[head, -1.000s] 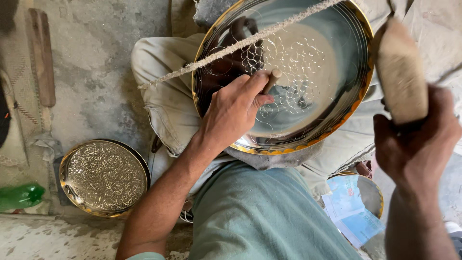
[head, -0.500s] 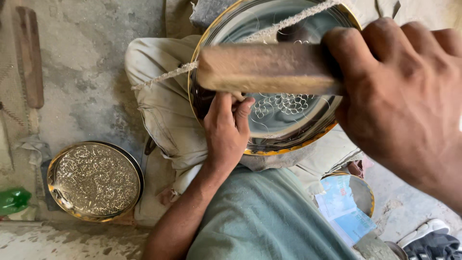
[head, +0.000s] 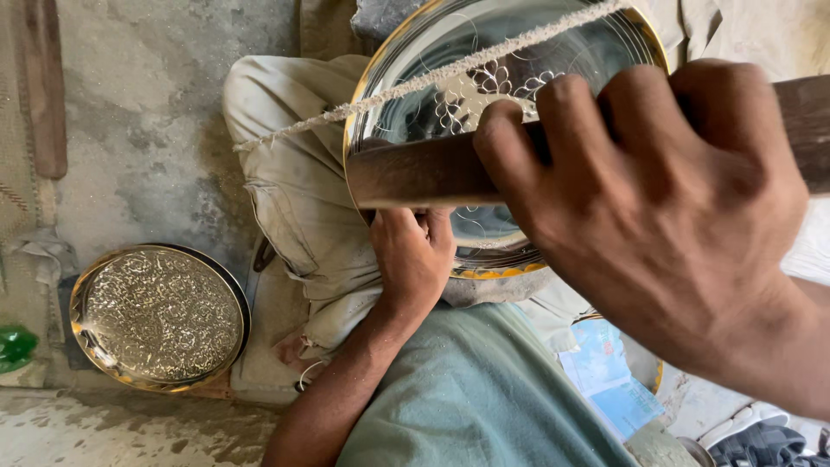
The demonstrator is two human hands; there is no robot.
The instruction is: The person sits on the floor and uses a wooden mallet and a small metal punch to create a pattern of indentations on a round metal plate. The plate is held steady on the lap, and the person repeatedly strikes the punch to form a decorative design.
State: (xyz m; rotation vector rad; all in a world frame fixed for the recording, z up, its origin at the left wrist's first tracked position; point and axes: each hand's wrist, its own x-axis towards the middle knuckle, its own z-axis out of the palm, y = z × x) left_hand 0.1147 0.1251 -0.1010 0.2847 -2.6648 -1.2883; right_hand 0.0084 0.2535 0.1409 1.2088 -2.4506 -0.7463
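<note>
While my right hand (head: 657, 216) clenches a wooden mallet (head: 415, 173) across the brass tray (head: 519, 259) on my lap, my left hand (head: 413, 255) grips its near rim; a finished tray (head: 160, 316) lies well apart on the floor.

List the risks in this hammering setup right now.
1. The right hand holds the wooden mallet directly above the left hand, so a misjudged blow might hit the fingers.
2. The brass tray rests on the lap under only a cord; it could slip.
</note>
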